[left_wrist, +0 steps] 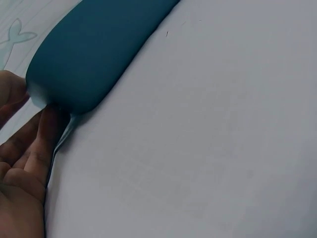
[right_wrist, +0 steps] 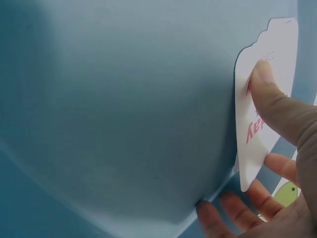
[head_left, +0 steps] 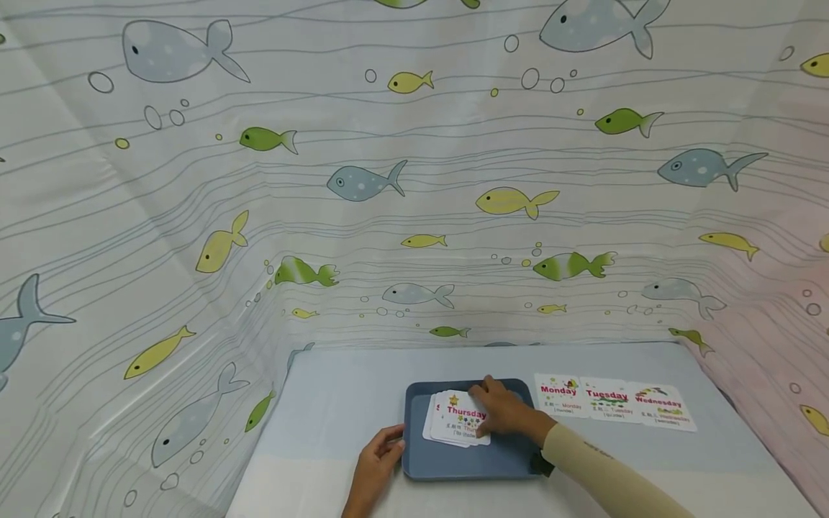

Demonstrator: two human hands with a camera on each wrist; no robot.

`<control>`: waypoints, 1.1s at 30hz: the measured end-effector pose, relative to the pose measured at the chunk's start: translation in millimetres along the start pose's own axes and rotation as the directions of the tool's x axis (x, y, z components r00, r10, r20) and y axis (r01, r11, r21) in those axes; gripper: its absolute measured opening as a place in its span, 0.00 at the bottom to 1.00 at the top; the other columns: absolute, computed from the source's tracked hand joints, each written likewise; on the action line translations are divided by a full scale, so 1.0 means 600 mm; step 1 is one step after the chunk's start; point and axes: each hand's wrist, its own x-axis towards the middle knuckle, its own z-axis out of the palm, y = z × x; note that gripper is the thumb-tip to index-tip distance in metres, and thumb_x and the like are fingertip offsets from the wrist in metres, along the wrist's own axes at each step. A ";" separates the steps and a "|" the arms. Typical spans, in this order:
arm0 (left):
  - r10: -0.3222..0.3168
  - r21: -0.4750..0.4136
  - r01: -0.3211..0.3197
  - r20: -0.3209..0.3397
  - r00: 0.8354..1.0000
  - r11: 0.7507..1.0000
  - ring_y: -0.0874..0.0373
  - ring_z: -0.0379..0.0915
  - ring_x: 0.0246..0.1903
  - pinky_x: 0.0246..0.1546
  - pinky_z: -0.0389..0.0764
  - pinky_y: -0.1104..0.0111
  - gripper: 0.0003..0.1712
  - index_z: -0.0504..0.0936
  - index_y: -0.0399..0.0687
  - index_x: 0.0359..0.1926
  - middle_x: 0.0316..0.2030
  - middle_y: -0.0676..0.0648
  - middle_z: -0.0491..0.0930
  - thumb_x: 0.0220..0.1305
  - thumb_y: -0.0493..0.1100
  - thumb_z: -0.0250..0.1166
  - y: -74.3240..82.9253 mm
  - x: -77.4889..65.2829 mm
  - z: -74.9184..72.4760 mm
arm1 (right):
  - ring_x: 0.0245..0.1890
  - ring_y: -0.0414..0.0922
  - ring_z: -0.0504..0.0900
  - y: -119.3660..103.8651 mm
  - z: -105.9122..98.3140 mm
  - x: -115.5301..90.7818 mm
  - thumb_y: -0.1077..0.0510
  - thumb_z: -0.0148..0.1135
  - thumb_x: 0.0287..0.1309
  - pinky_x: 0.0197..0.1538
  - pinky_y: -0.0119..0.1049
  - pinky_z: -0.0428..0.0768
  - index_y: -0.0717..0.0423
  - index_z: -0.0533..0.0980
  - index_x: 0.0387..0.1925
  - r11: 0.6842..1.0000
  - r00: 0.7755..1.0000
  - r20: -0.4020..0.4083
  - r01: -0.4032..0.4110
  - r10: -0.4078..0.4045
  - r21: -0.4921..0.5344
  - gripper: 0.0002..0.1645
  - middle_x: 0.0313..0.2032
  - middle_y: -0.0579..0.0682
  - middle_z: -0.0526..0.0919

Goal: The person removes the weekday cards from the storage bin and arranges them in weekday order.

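A stack of white day cards lies in the left half of a blue tray, with the Thursday card on top. My right hand reaches in from the right and holds the Thursday card. In the right wrist view its thumb presses the printed face, and the index finger meets the card's edge; the other fingers are spread by the tray wall. My left hand grips the tray's left rim between thumb and fingers, at a rounded corner in the left wrist view.
Right of the tray, the Monday, Tuesday and Wednesday cards lie face up in a row. They rest on a white table. A fish-patterned curtain surrounds its back and sides.
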 end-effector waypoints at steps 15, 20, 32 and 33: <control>0.006 -0.018 -0.006 -0.005 1.000 1.000 0.61 0.83 0.45 0.47 0.80 0.77 0.18 0.81 0.50 0.57 0.56 0.42 0.82 0.67 0.45 0.66 -0.005 0.002 0.000 | 0.44 0.44 0.67 -0.004 0.005 0.006 0.48 0.82 0.41 0.41 0.36 0.76 0.52 0.67 0.62 1.000 1.000 -0.018 0.018 -0.018 0.020 0.48 0.45 0.49 0.63; 0.014 -0.009 -0.014 -0.007 1.000 1.000 0.62 0.83 0.44 0.47 0.80 0.77 0.18 0.81 0.50 0.57 0.56 0.42 0.82 0.68 0.45 0.65 -0.006 0.002 0.001 | 0.38 0.43 0.70 -0.002 0.006 0.005 0.54 0.79 0.48 0.34 0.32 0.75 0.52 0.69 0.61 0.997 0.999 -0.054 -0.005 0.009 0.077 0.40 0.45 0.52 0.65; 0.001 0.003 -0.001 -0.014 1.000 1.000 0.63 0.83 0.43 0.46 0.80 0.77 0.18 0.81 0.51 0.57 0.56 0.43 0.82 0.68 0.46 0.65 0.001 -0.003 0.003 | 0.33 0.44 0.71 0.000 0.006 0.006 0.63 0.71 0.57 0.30 0.31 0.72 0.56 0.70 0.59 0.988 0.996 -0.085 -0.003 0.017 0.157 0.29 0.45 0.55 0.66; 0.003 0.004 -0.003 -0.013 1.000 1.000 0.63 0.83 0.43 0.46 0.80 0.77 0.18 0.81 0.51 0.57 0.56 0.42 0.82 0.68 0.46 0.65 0.001 -0.003 0.003 | 0.33 0.44 0.71 0.001 0.006 0.007 0.63 0.70 0.58 0.29 0.31 0.72 0.55 0.70 0.59 0.987 0.996 -0.085 -0.006 0.020 0.161 0.29 0.45 0.55 0.66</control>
